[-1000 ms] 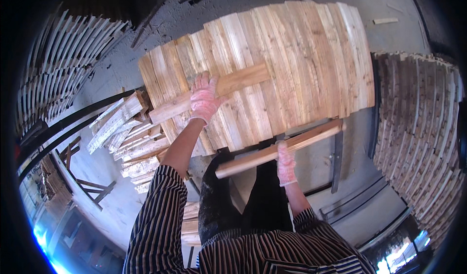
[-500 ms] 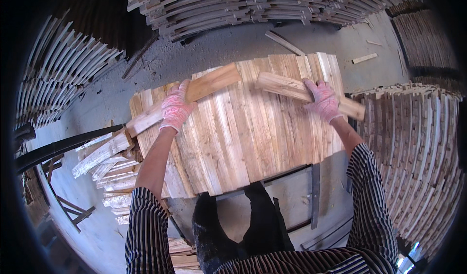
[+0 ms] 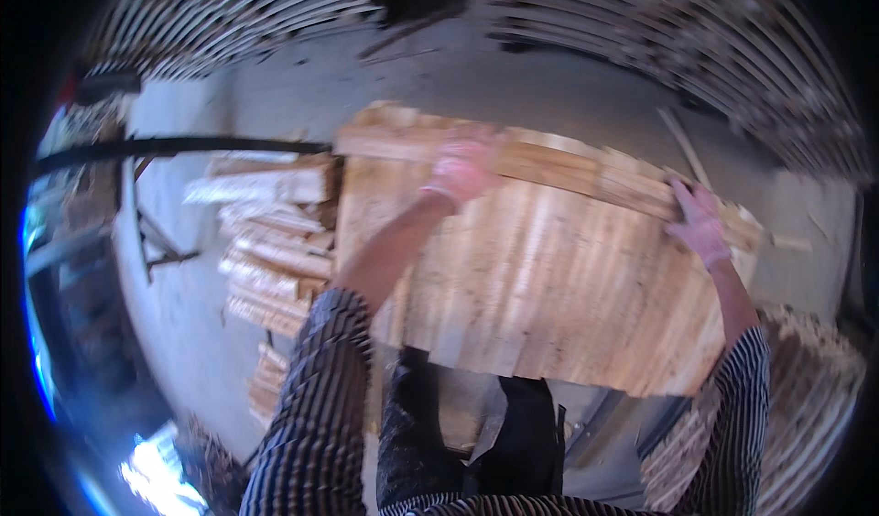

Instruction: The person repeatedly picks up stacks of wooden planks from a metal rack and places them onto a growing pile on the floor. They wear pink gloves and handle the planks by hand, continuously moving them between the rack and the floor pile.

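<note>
Rows of pale wooden boards lie side by side in front of me, like a tabletop. Two loose boards lie crosswise along their far edge, nearly end to end. My left hand, in a pink-and-white work glove, is closed over the left crosswise board. On the right crosswise board, my gloved right hand grips near its right part, thumb on the near side and fingers on the far side. Motion blurs both hands a little.
A stack of boards stands at left, beside a black bar reaching to the boards' left edge. Large slatted wood stacks line the far side, with another stack at right. A loose stick lies on the floor.
The view has turned, so the surroundings shift. The two crosswise boards, slanted and apart before, now line up nearly end to end along the far edge, both hands still on them.
</note>
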Available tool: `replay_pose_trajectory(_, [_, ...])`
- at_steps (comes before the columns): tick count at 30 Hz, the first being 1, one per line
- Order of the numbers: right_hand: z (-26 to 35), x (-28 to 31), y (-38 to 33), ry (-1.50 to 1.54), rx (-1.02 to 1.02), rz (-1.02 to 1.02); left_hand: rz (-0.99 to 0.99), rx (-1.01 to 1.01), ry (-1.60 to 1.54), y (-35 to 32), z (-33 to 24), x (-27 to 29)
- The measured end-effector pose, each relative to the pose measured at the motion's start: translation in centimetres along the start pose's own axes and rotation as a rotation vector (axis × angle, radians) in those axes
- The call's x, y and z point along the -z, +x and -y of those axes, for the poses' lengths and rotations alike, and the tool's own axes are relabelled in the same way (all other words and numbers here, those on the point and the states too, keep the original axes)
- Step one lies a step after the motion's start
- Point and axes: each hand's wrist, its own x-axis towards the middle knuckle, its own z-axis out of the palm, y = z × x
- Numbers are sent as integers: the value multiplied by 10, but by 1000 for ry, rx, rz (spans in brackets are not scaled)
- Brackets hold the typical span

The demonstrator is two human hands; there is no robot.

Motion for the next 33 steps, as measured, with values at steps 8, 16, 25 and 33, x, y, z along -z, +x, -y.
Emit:
replay_pose_trajectory(8, [19, 14, 0, -173, -385, 219, -821, 680, -75, -67, 59, -1])
replay_pose_trajectory(16, [228, -23, -15, 178, 14, 24, -994, 802, -2276, -185, 231, -22])
replay_pose_trajectory(25, [559, -45, 19, 588, -47, 539, -1013, 345, -2836, -366, 164, -49])
replay_pose_trajectory(33, [753, -149, 15, 1374, -417, 1411, -602, 275, -3137, -504, 89, -75])
